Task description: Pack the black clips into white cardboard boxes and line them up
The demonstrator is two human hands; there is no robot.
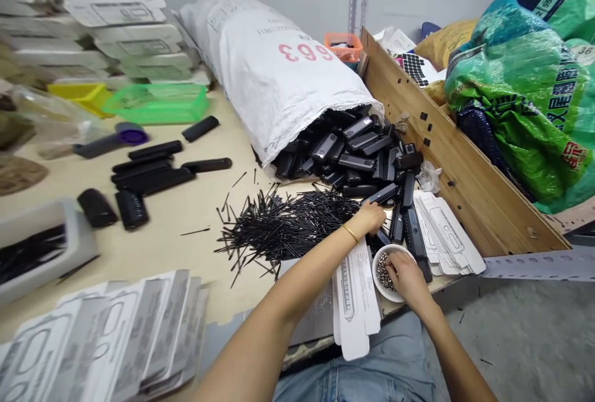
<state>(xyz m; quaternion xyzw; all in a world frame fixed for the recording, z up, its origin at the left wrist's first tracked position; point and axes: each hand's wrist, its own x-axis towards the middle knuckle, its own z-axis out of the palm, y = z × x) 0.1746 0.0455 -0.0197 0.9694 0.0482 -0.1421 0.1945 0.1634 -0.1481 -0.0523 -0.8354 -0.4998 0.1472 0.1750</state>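
My left hand, with a gold bangle at the wrist, reaches into the right edge of a heap of thin black sticks. Its fingers are curled against a black oblong plastic case at the edge of the pile. To the right, my right hand dips bent fingers into a small white bowl of tiny shiny metal pieces. Those fingertips are partly hidden, so what they pinch does not show. Flat printed white cartons lie between my forearms, left of the bowl.
A large white sack spills black cases onto the table. More flat cartons lie at right and front left. A grey bin, a green tray and a wooden board stand around.
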